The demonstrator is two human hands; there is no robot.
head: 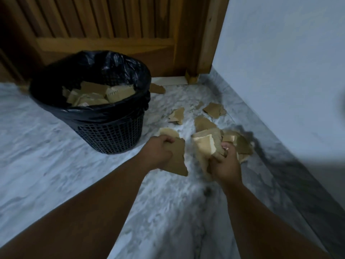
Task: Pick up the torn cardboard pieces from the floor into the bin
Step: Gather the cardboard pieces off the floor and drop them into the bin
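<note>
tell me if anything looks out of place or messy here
Yes: torn cardboard pieces lie scattered on the floor right of the bin, and one stray piece sits behind it by the door frame. The left hand and right hand each grip more pieces.

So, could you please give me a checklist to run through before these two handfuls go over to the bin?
1. Left hand grips its cardboard piece: ok.
2. Right hand grips the cardboard bundle: ok.
3. Bin upright, black liner open: ok.
4. Room in the bin, cardboard inside below the rim: ok.
5. Floor cleared: not ok, loose pieces lie there.
6. Bundle tight enough not to shed bits: cannot tell.
</note>
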